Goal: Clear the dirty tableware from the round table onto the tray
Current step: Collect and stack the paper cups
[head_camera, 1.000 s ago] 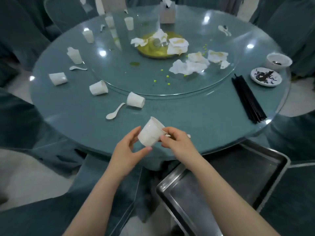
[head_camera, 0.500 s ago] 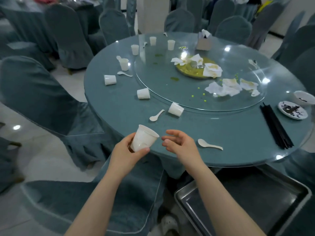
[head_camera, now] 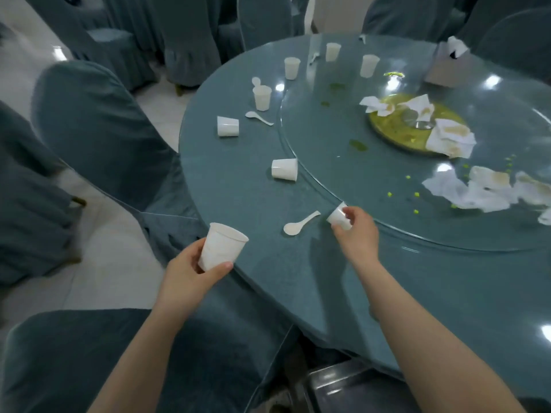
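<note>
- Fingers of the left hand (head_camera: 190, 271) curl round an upright white paper cup (head_camera: 221, 246) held off the table edge.
- Right hand (head_camera: 356, 231) pinches a tipped white paper cup (head_camera: 337, 216) at the glass turntable (head_camera: 372, 228) rim.
- Round teal table (head_camera: 253, 198) carries more cups, a white plastic spoon (head_camera: 299, 223) and stained napkins (head_camera: 477, 189).
- Teal-covered chairs (head_camera: 98, 138) stand on pale floor; a metal tray (head_camera: 337, 386) shows below.

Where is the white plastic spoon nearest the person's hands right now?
In the head view the white plastic spoon lies on the round table near its front edge, just left of the tipped paper cup that the right hand is gripping.
</note>
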The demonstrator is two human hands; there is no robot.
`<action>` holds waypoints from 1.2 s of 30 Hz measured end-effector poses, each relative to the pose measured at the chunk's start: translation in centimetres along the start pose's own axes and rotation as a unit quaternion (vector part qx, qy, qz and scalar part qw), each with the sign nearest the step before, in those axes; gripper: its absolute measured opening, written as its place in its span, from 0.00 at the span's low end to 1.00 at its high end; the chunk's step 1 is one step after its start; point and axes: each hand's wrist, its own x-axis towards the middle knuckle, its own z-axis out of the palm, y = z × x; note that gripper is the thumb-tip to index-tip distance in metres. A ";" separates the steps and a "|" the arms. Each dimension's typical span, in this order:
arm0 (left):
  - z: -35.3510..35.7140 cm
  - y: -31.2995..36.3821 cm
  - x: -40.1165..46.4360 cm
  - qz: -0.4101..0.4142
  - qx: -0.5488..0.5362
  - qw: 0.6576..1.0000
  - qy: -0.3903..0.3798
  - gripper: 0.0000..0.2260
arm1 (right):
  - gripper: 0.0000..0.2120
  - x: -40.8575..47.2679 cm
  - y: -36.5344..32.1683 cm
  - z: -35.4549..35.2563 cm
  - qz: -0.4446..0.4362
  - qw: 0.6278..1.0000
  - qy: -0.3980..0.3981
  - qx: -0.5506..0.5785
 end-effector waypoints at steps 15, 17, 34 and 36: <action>-4.6 -1.2 -3.0 -0.031 0.000 0.996 0.083 0.18 | 0.27 1.0 0.4 2.3 -0.100 0.984 -0.042 -0.140; -5.7 -1.5 -4.0 -0.020 -0.021 0.996 0.085 0.19 | 0.30 -1.7 -0.9 2.3 -0.103 0.991 -0.046 -0.076; -26.2 -6.1 -16.5 0.071 -0.046 0.995 0.050 0.26 | 0.34 -31.0 -24.6 5.0 -0.190 0.893 -0.263 0.313; -28.4 -6.6 -17.3 0.080 -0.026 0.995 0.047 0.27 | 0.32 -32.8 -27.2 6.3 -0.205 0.870 -0.307 0.328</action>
